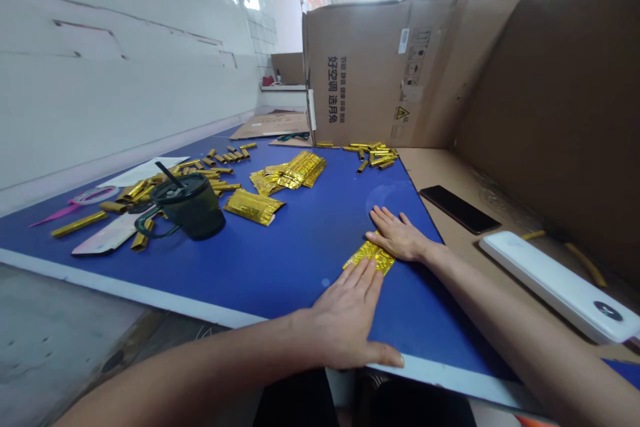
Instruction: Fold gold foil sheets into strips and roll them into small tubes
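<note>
A flat piece of shiny gold foil paper (357, 255) lies on the blue tabletop (300, 247) under both my hands. My left hand (350, 313) rests flat on its near side, fingers stretched out, thumb pointing right along the table edge. On its far right side my right hand (397, 233) lies palm down with the fingers extended. Part of the sheet is hidden beneath the fingers. Further left sit a folded gold foil piece (254, 205) and a pile of gold foil sheets (300, 170).
A dark green lidded mug (193, 210) with a straw stands left among several gold tubes (133, 190). More gold tubes (375, 155) lie at the back. To the right are a black phone (457, 208) and a white device (555, 283); tall cardboard (375, 80) walls the far side.
</note>
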Demonstrator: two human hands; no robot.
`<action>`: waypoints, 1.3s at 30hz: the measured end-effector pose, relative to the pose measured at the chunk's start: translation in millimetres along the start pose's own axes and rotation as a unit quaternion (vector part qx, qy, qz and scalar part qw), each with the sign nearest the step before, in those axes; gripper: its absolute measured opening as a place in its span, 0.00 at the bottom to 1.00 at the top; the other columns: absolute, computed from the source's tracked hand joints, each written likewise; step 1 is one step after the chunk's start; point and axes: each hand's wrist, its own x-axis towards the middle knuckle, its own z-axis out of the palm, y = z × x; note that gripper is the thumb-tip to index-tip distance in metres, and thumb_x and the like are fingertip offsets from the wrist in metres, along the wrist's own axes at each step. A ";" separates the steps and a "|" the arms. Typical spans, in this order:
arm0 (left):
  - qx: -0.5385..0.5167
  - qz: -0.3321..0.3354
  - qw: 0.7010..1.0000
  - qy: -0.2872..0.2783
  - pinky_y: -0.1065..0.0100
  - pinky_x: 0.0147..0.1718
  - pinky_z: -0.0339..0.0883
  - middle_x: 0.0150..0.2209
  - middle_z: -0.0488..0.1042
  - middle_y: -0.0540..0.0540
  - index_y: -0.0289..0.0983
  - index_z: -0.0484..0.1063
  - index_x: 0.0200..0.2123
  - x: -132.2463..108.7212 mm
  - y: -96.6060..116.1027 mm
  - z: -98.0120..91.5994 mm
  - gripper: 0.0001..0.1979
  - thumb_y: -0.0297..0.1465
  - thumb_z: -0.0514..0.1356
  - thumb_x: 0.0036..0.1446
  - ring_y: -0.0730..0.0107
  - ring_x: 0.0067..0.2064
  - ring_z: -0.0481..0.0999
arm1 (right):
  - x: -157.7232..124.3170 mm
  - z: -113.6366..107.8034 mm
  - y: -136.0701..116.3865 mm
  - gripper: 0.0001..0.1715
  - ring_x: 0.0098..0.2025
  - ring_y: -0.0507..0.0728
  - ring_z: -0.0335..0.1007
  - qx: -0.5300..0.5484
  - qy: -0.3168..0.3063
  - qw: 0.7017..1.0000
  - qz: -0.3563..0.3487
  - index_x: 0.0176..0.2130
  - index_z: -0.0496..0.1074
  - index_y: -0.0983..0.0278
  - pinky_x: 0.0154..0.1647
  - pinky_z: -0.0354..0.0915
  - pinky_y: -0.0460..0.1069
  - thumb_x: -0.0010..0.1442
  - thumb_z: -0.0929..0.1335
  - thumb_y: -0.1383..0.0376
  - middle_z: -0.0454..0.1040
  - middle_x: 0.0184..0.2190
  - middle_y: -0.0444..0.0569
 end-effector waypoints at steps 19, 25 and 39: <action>0.059 0.136 0.989 0.030 0.68 0.41 0.61 0.36 0.70 0.46 0.37 0.68 0.38 20.1 -28.6 -29.0 0.11 0.27 0.48 0.55 0.68 0.41 0.67 | 2.7 1.3 1.1 0.44 0.61 0.59 0.29 -0.005 0.017 1.000 -0.012 0.60 0.42 0.65 0.56 0.35 0.62 0.53 0.47 0.42 0.37 0.61 0.52; 0.026 0.150 0.987 0.058 0.64 0.50 0.54 0.51 0.61 0.41 0.33 0.64 0.39 25.4 -27.8 -14.5 0.11 0.25 0.47 0.54 0.66 0.55 0.56 | 2.2 -0.9 0.0 0.45 0.61 0.60 0.29 -0.002 0.010 1.000 -0.008 0.60 0.42 0.66 0.57 0.34 0.62 0.52 0.47 0.41 0.38 0.61 0.53; -0.042 0.028 0.998 -0.043 0.54 0.55 0.36 0.60 0.34 0.31 0.24 0.38 0.58 15.0 11.1 -0.7 0.51 0.59 0.42 0.43 0.51 0.60 0.31 | 15.8 0.5 8.0 0.42 0.61 0.61 0.30 -0.027 0.005 1.000 -0.003 0.60 0.42 0.60 0.55 0.36 0.64 0.53 0.47 0.42 0.38 0.61 0.51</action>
